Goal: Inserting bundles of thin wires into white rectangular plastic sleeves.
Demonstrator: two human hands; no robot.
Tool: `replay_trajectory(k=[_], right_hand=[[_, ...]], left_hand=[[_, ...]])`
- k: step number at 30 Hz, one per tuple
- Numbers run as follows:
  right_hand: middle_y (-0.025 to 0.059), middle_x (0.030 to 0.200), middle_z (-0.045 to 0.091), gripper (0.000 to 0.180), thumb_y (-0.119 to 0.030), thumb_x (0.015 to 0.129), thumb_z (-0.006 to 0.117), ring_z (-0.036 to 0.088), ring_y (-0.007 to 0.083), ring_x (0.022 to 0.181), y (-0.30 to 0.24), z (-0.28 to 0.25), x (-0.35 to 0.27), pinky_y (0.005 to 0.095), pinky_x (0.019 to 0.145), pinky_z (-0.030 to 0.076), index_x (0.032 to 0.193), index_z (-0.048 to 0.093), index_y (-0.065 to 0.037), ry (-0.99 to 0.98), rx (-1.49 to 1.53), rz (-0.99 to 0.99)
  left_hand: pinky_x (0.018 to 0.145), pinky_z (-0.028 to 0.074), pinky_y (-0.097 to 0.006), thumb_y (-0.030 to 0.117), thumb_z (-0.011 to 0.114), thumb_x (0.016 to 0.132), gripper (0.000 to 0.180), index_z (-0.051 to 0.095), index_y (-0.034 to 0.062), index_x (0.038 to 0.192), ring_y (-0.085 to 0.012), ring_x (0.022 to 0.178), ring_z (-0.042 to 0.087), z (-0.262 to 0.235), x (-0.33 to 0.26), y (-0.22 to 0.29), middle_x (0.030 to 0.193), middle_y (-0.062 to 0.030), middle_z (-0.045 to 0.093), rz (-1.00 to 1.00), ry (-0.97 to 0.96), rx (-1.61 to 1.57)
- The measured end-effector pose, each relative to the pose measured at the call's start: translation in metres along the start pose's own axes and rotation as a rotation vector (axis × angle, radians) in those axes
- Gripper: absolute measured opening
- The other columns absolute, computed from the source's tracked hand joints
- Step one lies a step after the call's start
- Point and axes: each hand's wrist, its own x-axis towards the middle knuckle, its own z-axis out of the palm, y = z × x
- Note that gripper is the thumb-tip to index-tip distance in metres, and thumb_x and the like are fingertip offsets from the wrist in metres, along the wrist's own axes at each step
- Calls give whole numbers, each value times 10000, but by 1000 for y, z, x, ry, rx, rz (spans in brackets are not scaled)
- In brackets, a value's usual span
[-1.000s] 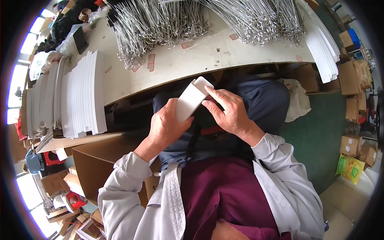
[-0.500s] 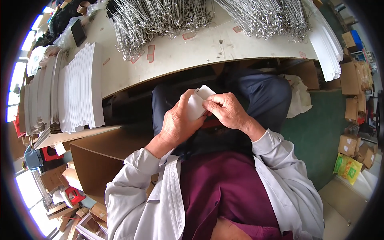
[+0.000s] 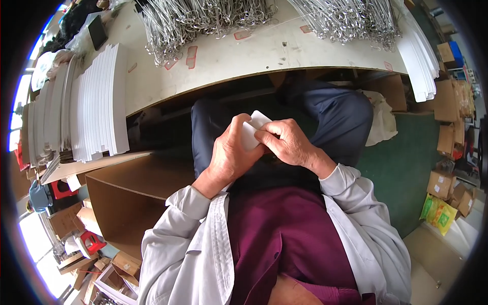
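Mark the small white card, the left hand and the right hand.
small white card (image 3: 255, 123), head view, its top part above the fingers
left hand (image 3: 230, 155), head view, back of hand
right hand (image 3: 287, 142), head view, back of hand

Small white matt card piece (image 3: 252, 131) feels like smooth paperboard between my left hand (image 3: 229, 157) and right hand (image 3: 287, 143). Brown corrugated cardboard box (image 3: 134, 195) looks dull and rough. Bare shiny metal wire hooks (image 3: 203, 20) gleam on the scuffed, matt off-white surface (image 3: 254, 58). Stacked white paperboard sheets (image 3: 96, 104) look smooth.
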Motion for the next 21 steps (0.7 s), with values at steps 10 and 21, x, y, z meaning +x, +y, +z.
replay_trajectory(k=[10, 21], right_hand=[[115, 1007, 767, 408, -86, 988, 711, 741, 160, 933, 11, 27, -20, 297, 790, 579, 1363, 592, 21, 256, 262, 109], [185, 837, 738, 206, -153, 989, 685, 678, 327, 694, 9, 20, -14, 387, 628, 538, 1042, 768, 28, 247, -435, -170]], left_hand=[[708, 611, -462, 186, 855, 776, 479, 584, 68, 1153, -405, 872, 738, 12, 2, -10, 1024, -198, 712, 89, 7, 69], [732, 615, -493, 202, 824, 814, 735, 390, 24, 1380, -437, 858, 741, 27, -6, -14, 962, -253, 725, 16, -39, 64]])
